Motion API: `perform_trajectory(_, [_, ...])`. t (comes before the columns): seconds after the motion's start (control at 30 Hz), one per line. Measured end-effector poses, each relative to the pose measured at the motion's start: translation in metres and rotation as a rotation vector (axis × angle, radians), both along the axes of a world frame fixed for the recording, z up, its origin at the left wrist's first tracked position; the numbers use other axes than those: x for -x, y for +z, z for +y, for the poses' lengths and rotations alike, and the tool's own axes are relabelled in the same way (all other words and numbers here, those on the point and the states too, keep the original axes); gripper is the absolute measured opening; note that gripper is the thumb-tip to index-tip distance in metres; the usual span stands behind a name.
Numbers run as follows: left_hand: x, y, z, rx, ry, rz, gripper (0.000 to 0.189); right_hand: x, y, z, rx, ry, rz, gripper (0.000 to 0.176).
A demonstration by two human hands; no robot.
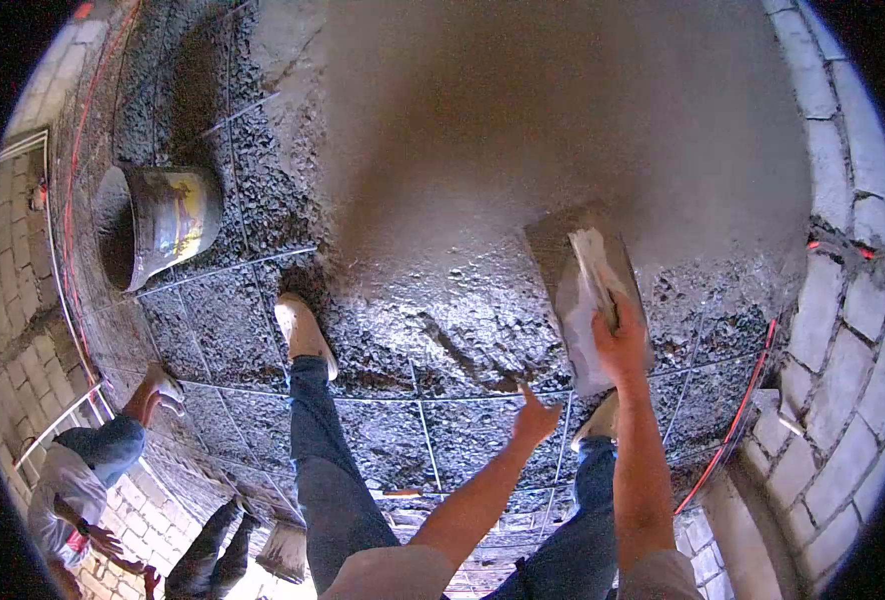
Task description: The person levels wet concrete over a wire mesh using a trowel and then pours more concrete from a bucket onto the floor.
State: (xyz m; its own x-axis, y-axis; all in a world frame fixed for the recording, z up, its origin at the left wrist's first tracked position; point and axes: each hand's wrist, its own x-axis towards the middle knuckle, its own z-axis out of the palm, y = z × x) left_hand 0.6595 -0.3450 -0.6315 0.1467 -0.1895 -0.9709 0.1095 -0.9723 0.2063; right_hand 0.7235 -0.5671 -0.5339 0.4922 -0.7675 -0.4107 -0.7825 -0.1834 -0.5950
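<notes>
My right hand (621, 340) is wrapped round the handle of a large rectangular float (573, 290), its blade lying on wet grey concrete (463, 275). Smoothed concrete stretches ahead of the float; nearer my feet the surface is rough and stony. My left hand (537, 416) hangs over the rough part, one finger stretched out and the thumb apart, with nothing visible in it. Close to that fingertip, a dark elongated mark (453, 345) shows in the wet concrete.
A bucket (173, 220) lies tipped on its side at left. Thin metal bars (428, 440) cross the rough ground in a grid. Block walls (828, 330) rise on both sides, with a red hose or cable (738, 420) at right. Another person (73, 490) bends at lower left.
</notes>
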Motion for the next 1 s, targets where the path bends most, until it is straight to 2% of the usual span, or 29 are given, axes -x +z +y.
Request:
perform_trajectory(0.07, [0.037, -0.024, 0.004, 0.125, -0.142, -0.02, 0.1, 0.004, 0.0, -0.007, 0.066, 0.035, 0.024, 0.043])
perform_trajectory(0.1, [0.009, 0.015, -0.015, 0.101, -0.042, -0.028, 0.098, 0.005, 0.0, -0.011, 0.048, 0.015, 0.0, 0.043])
perform_trajectory(0.17, [0.01, 0.003, 0.001, 0.158, 0.007, -0.015, 0.098, 0.008, -0.003, -0.017, 0.03, -0.002, -0.028, 0.044])
perform_trajectory(0.27, [-0.037, 0.011, 0.018, 0.136, -0.083, 0.042, 0.098, 0.009, -0.02, -0.023, 0.023, 0.004, -0.098, 0.046])
perform_trajectory(0.3, [-0.057, 0.012, 0.028, 0.12, -0.122, 0.051, 0.097, 0.007, -0.025, -0.023, 0.096, 0.037, -0.114, 0.042])
perform_trajectory(0.37, [-0.071, -0.017, 0.069, 0.139, 0.01, -0.144, 0.089, -0.003, -0.034, -0.021, 0.183, 0.076, -0.144, 0.038])
perform_trajectory(0.4, [-0.086, -0.027, 0.085, 0.076, -0.056, -0.208, 0.088, -0.008, -0.037, -0.017, 0.135, 0.052, -0.149, 0.039])
perform_trajectory(0.43, [-0.108, -0.024, 0.1, 0.077, -0.051, -0.24, 0.084, -0.015, -0.036, -0.013, 0.088, 0.028, -0.149, 0.039])
perform_trajectory(0.47, [-0.134, -0.021, 0.112, 0.08, -0.036, -0.278, 0.081, -0.038, -0.009, -0.012, -0.042, 0.008, -0.067, 0.04])
perform_trajectory(0.57, [-0.207, -0.004, 0.152, 0.091, 0.008, -0.417, 0.07, -0.063, -0.009, -0.001, 0.007, 0.095, -0.202, 0.042])
perform_trajectory(0.6, [-0.232, 0.005, 0.166, 0.096, 0.025, -0.474, 0.067, -0.072, -0.009, 0.004, 0.066, 0.122, -0.129, 0.043])
perform_trajectory(0.73, [-0.31, 0.051, 0.21, 0.161, 0.115, -0.723, 0.054, -0.112, 0.008, 0.015, -0.045, 0.176, -0.187, 0.043])
perform_trajectory(0.77, [-0.336, 0.096, 0.195, 0.083, 0.247, -0.709, 0.053, -0.126, 0.013, 0.018, -0.054, 0.191, -0.202, 0.042])
perform_trajectory(0.8, [-0.35, 0.114, 0.188, 0.085, 0.265, -0.713, 0.053, -0.139, 0.018, 0.02, -0.06, 0.21, -0.22, 0.042])
perform_trajectory(0.87, [-0.361, 0.151, 0.19, 0.257, 0.475, -0.638, 0.056, -0.151, 0.009, 0.026, -0.057, 0.229, -0.269, 0.04])
perform_trajectory(0.9, [-0.37, 0.182, 0.169, 0.341, 0.369, -0.766, 0.058, -0.164, 0.014, 0.031, -0.065, 0.256, -0.297, 0.039])
perform_trajectory(0.93, [-0.373, 0.212, 0.146, 0.433, 0.48, -0.634, 0.059, -0.177, 0.019, 0.037, -0.074, 0.283, -0.325, 0.039])
perform_trajectory(0.97, [-0.376, 0.243, 0.122, 0.509, 0.592, -0.496, 0.06, -0.189, 0.041, 0.043, -0.153, 0.242, -0.232, 0.038])
perform_trajectory(1.0, [-0.382, 0.281, 0.096, 0.865, 0.789, -0.31, 0.061, -0.202, 0.06, 0.044, -0.21, 0.197, -0.137, 0.038])
